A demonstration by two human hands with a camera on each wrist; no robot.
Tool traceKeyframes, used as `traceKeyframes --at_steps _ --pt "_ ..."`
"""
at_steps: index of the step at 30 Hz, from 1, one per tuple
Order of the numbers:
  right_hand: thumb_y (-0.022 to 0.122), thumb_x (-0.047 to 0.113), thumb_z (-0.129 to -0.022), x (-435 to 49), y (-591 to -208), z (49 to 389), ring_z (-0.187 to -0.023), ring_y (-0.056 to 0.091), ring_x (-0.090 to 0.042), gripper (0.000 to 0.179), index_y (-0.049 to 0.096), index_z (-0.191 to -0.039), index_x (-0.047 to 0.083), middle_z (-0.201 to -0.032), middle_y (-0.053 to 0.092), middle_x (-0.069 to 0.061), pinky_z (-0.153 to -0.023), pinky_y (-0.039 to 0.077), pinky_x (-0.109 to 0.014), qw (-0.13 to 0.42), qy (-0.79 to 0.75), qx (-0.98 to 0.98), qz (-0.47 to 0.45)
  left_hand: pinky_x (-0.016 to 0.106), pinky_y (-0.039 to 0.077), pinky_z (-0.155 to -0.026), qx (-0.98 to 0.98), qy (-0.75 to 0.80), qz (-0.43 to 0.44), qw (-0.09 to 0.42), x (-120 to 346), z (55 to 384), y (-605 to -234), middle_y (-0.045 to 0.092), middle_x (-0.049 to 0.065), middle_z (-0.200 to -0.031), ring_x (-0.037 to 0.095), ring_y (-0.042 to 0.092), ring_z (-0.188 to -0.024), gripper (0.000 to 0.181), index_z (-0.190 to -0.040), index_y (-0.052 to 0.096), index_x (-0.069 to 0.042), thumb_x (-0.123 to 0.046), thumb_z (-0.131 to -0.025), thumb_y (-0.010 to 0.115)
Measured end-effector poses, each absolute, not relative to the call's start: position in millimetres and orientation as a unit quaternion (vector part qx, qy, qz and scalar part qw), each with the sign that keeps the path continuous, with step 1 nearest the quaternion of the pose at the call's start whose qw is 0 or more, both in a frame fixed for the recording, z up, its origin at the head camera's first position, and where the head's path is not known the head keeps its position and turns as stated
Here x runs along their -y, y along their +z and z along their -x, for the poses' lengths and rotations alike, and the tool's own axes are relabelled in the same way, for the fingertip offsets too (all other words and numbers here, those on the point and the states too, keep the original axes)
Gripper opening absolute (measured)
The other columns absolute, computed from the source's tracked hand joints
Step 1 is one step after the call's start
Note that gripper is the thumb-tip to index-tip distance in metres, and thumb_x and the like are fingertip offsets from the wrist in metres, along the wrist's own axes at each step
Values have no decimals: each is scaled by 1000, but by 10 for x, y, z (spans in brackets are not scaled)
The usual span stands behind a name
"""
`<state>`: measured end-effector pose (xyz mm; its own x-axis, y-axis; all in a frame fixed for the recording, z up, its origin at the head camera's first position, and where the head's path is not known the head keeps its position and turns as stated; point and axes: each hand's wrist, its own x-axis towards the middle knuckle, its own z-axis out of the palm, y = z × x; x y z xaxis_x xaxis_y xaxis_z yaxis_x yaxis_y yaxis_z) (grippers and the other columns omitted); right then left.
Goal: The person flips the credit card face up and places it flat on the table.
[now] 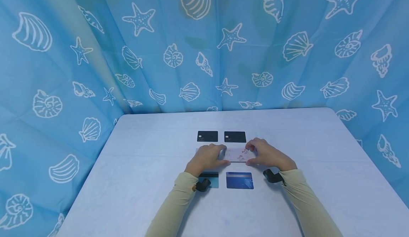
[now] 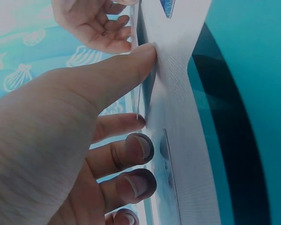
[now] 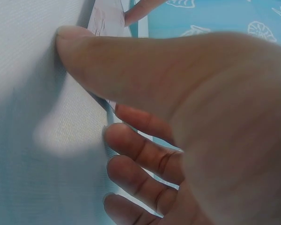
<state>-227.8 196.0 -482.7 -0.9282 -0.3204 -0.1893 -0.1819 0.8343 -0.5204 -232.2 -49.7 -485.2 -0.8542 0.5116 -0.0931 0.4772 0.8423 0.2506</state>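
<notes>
A pale pink card [image 1: 236, 154] with a reddish floral print is held between the two hands in the middle of the table. My left hand [image 1: 208, 157] pinches its left end, thumb at the near edge and index finger at the far edge. At the other end, my right hand [image 1: 267, 155] grips it the same way, as the thumb [image 3: 107, 61] in the right wrist view shows. A thin shadow runs under the near edge. Beneath the left hand's fingers lies another pale card [image 2: 166, 187], mostly hidden in the head view.
Two black cards [image 1: 207, 136] [image 1: 235, 137] lie side by side beyond the hands. Nearer lie a blue card [image 1: 239, 180] and a teal card [image 1: 214, 181] with a black stripe, partly covered by the left wrist camera. A blue shell-print curtain [image 1: 191, 70] hangs behind the white table [image 1: 143, 180].
</notes>
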Motion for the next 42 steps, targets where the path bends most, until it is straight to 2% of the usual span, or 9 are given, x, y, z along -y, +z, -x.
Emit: traceKeyframes --at_steps 13,42 --pt "90 25 -80 -1976 -4834 2281 -112 53 -28 55 64 -125 9 -115 61 -9 -109 49 -51 135 -262 -948 123 39 57 -97 -957 116 -252 83 493 2295 -4831 74 2 -127 15 65 -96 64 -146 58 -18 -53 -93 72" --pt "90 25 -81 -1985 -4883 2304 -110 54 -27 56 64 -127 8 -114 61 -9 -107 51 -49 132 -265 -947 124 40 57 -97 -957 124 -248 85 486 2290 -4827 74 3 -126 15 65 -96 64 -146 58 -17 -51 -94 72"
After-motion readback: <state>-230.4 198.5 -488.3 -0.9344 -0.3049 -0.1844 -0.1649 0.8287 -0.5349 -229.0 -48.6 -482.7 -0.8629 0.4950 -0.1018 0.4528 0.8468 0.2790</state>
